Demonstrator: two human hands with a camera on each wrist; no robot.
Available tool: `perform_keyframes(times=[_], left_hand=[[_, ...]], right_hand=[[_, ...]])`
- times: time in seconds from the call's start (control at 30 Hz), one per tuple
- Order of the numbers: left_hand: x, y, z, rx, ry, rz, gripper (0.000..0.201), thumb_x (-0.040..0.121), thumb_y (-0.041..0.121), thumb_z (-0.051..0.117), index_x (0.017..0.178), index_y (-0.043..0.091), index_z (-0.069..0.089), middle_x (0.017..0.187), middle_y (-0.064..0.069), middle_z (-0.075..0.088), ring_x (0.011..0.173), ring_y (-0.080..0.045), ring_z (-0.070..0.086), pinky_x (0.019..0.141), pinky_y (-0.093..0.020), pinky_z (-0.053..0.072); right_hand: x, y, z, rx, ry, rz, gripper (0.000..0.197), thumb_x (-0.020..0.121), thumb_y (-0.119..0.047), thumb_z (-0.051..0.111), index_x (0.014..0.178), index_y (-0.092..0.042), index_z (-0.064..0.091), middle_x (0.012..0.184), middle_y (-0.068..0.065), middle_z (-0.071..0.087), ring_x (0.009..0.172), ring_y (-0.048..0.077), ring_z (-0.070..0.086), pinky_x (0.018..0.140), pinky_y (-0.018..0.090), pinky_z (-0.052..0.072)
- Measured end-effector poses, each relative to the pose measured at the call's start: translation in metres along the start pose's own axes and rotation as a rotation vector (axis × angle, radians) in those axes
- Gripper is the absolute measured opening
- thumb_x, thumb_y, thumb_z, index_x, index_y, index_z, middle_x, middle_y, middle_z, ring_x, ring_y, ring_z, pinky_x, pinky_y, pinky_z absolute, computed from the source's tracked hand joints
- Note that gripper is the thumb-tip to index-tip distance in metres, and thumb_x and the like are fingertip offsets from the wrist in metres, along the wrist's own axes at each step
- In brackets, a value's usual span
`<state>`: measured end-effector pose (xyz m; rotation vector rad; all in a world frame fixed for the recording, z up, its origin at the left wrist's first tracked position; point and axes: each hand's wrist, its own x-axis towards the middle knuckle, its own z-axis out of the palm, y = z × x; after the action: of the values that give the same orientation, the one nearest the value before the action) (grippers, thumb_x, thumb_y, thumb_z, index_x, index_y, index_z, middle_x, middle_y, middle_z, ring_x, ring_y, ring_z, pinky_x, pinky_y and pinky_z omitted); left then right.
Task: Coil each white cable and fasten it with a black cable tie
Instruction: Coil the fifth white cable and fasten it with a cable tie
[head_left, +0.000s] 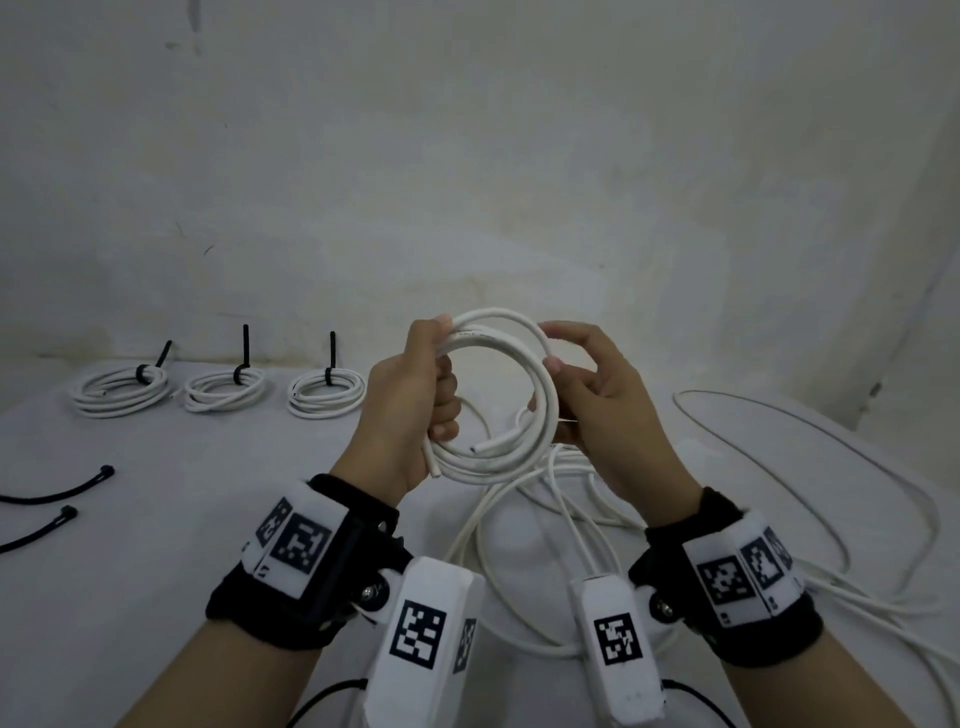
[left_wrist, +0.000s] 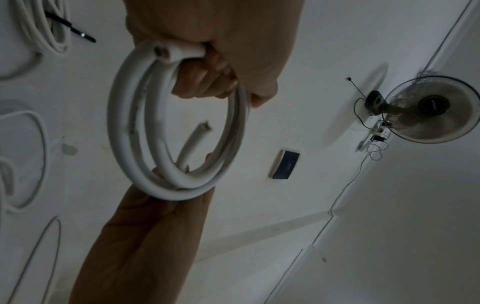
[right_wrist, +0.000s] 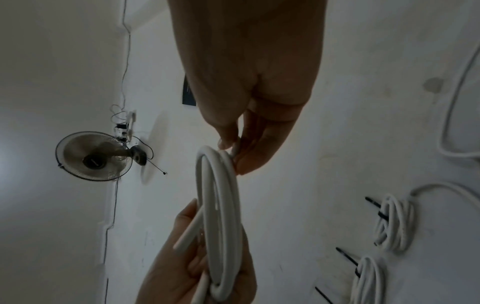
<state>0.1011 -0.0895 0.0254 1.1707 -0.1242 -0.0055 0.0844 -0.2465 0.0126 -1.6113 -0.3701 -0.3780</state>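
A coiled white cable (head_left: 498, 395) hangs in mid-air at the centre of the head view, both cut ends loose at its lower edge; the left hand (head_left: 410, 410) has its fingers wrapped round the coil's left side; the right hand (head_left: 597, 410) pinches the right side between thumb and curled fingers; three tied coils (head_left: 223, 389) lie in a row at middle left, each bound by a black tie; two loose black cable ties (head_left: 52, 506) sit at the far left edge; uncoiled white cable (head_left: 779, 467) sprawls at lower right
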Motion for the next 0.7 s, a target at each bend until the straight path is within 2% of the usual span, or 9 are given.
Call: perform_keyframes(times=[0.2, 0.27, 0.33, 0.4, 0.47, 0.53, 0.6, 0.67, 0.7], left_hand=[[0.002, 0.003, -0.005, -0.067, 0.113, 0.069, 0.044, 0.092, 0.035, 0.049, 0.056, 0.02, 0.028, 0.041, 0.009, 0.018, 0.035, -0.008, 0.015, 0.036, -0.018, 0.015], [0.002, 0.004, -0.005, -0.098, 0.128, 0.08, 0.044, 0.092, 0.035, 0.05, 0.057, 0.02, 0.028, 0.041, 0.009, 0.018, 0.035, -0.008, 0.015, 0.036, -0.018, 0.015], [0.002, 0.004, -0.005, -0.133, 0.128, 0.084, 0.043, 0.092, 0.034, 0.049, 0.057, 0.02, 0.028, 0.042, 0.008, 0.018, 0.035, -0.008, 0.016, 0.035, -0.018, 0.017], [0.004, 0.004, -0.006, -0.166, 0.094, 0.069, 0.043, 0.093, 0.035, 0.048, 0.058, 0.021, 0.027, 0.043, 0.008, 0.018, 0.034, -0.007, 0.016, 0.034, -0.017, 0.02], [0.008, 0.004, -0.008, -0.188, 0.018, 0.021, 0.042, 0.093, 0.037, 0.046, 0.06, 0.021, 0.026, 0.044, 0.007, 0.017, 0.034, -0.007, 0.017, 0.034, -0.017, 0.023], [0.01, 0.003, -0.009, -0.172, -0.051, -0.022, 0.043, 0.094, 0.038, 0.043, 0.059, 0.02, 0.027, 0.044, 0.007, 0.02, 0.034, -0.007, 0.02, 0.036, -0.017, 0.027], [0.012, 0.002, -0.009, -0.081, -0.075, 0.005, 0.043, 0.096, 0.036, 0.041, 0.058, 0.018, 0.031, 0.047, 0.005, 0.025, 0.037, -0.008, 0.024, 0.038, -0.018, 0.032], [0.01, 0.002, -0.009, 0.074, -0.089, 0.121, 0.04, 0.099, 0.032, 0.038, 0.064, 0.013, 0.042, 0.049, 0.003, 0.03, 0.04, -0.01, 0.029, 0.041, -0.021, 0.035], [0.01, 0.001, -0.01, 0.158, -0.1, 0.199, 0.036, 0.101, 0.03, 0.038, 0.072, 0.01, 0.049, 0.051, 0.003, 0.033, 0.041, -0.01, 0.032, 0.043, -0.023, 0.036]], right_hand=[[-0.009, -0.005, 0.015, 0.049, -0.043, -0.006, 0.015, 0.099, -0.019, 0.044, 0.105, -0.013, 0.056, 0.069, 0.011, 0.068, 0.06, 0.019, 0.066, 0.055, 0.027, 0.054], [-0.01, -0.008, 0.019, -0.021, -0.037, -0.035, 0.015, 0.094, -0.024, 0.053, 0.105, -0.014, 0.056, 0.071, 0.01, 0.068, 0.061, 0.02, 0.067, 0.055, 0.026, 0.054], [-0.01, -0.01, 0.022, -0.197, -0.017, -0.091, 0.03, 0.083, -0.025, 0.07, 0.108, -0.017, 0.054, 0.073, 0.009, 0.069, 0.062, 0.021, 0.068, 0.055, 0.027, 0.056], [-0.009, -0.009, 0.025, -0.328, 0.012, -0.159, 0.034, 0.081, -0.022, 0.074, 0.106, -0.021, 0.052, 0.071, 0.008, 0.068, 0.064, 0.024, 0.067, 0.058, 0.032, 0.057], [-0.009, -0.005, 0.026, -0.35, 0.098, -0.221, 0.022, 0.085, -0.017, 0.069, 0.098, -0.025, 0.052, 0.068, 0.014, 0.066, 0.064, 0.031, 0.064, 0.059, 0.041, 0.053], [-0.008, -0.001, 0.025, -0.34, 0.194, -0.253, 0.018, 0.088, -0.013, 0.063, 0.091, -0.028, 0.053, 0.066, 0.019, 0.065, 0.061, 0.037, 0.06, 0.054, 0.041, 0.049], [-0.007, 0.003, 0.023, -0.338, 0.239, -0.266, 0.015, 0.089, -0.013, 0.062, 0.088, -0.027, 0.055, 0.063, 0.017, 0.064, 0.056, 0.031, 0.058, 0.05, 0.035, 0.046], [-0.007, 0.008, 0.021, -0.347, 0.264, -0.275, 0.012, 0.09, -0.012, 0.061, 0.085, -0.022, 0.056, 0.059, 0.009, 0.065, 0.048, 0.019, 0.055, 0.047, 0.026, 0.042], [-0.007, 0.01, 0.02, -0.358, 0.278, -0.282, 0.013, 0.091, -0.012, 0.06, 0.083, -0.021, 0.056, 0.058, 0.004, 0.065, 0.047, 0.016, 0.054, 0.047, 0.025, 0.041]])
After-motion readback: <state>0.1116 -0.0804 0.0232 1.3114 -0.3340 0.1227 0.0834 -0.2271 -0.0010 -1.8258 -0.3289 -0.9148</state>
